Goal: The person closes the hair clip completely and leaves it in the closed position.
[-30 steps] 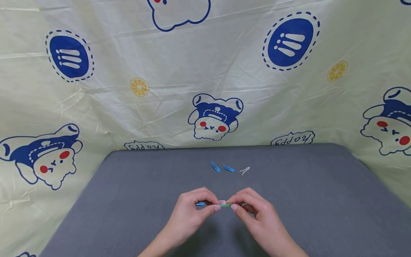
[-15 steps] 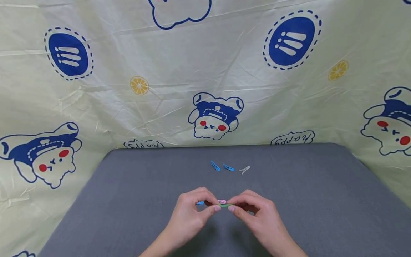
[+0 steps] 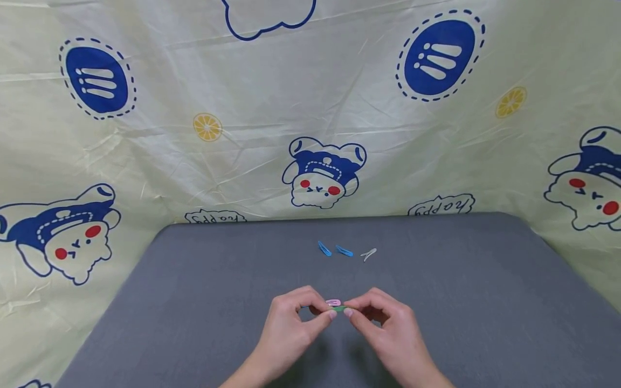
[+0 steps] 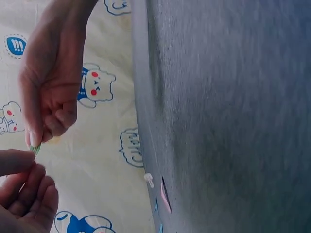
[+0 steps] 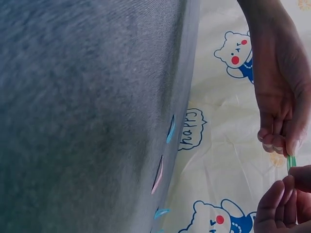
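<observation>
Between my two hands, held above the table, is a small green snap hair clip (image 3: 339, 309). My left hand (image 3: 293, 326) pinches one end of it between thumb and index finger. The other end is pinched the same way by my right hand (image 3: 388, 326). In the right wrist view a short stretch of the green clip (image 5: 291, 162) shows between the fingertips. Just beyond the hands in the head view, a pink hair clip (image 3: 333, 302) lies on the table. The right wrist view also shows a blue hair clip (image 5: 170, 130) on the table, beside the pink one.
Farther back on the grey table (image 3: 218, 280) lie two blue hair clips, one to the left (image 3: 324, 248) and one to its right (image 3: 344, 251), and a whitish hair clip (image 3: 368, 254) spread open. A printed curtain (image 3: 252, 161) hangs behind the table.
My hands have drawn slightly closer together on the green clip. The pink clip shows more fully, and the blue clip seen behind my left hand is now hidden in the head view.
</observation>
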A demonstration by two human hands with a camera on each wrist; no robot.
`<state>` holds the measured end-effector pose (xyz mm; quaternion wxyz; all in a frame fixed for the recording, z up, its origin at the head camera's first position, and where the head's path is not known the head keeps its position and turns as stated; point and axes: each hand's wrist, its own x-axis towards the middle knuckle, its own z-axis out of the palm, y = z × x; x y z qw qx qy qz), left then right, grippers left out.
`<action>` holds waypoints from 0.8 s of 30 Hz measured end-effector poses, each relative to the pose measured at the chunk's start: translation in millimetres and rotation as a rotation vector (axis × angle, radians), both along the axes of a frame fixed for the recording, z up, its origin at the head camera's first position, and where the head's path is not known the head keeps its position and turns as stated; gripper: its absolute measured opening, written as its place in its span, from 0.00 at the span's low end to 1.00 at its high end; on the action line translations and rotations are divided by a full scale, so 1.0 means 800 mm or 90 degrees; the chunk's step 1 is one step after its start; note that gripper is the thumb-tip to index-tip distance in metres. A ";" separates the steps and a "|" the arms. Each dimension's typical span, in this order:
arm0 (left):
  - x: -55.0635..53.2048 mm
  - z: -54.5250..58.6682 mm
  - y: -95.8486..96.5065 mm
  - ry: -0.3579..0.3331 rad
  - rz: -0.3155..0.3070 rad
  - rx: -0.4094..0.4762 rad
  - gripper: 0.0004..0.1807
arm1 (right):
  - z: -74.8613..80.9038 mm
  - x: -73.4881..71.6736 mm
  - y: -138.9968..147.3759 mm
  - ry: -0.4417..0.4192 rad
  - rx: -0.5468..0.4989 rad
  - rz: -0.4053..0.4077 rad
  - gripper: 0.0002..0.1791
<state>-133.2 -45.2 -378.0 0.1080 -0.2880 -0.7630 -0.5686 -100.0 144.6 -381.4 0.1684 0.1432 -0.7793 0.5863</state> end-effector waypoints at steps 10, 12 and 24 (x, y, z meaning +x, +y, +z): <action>-0.004 -0.007 0.001 -0.012 0.009 0.007 0.08 | 0.001 -0.008 0.009 -0.069 -0.037 0.055 0.07; -0.005 -0.008 0.001 0.002 0.007 0.013 0.07 | 0.002 -0.009 0.012 -0.104 -0.043 0.059 0.08; -0.007 -0.013 0.003 0.018 -0.024 0.029 0.07 | 0.011 -0.018 0.026 -0.226 -0.073 0.099 0.09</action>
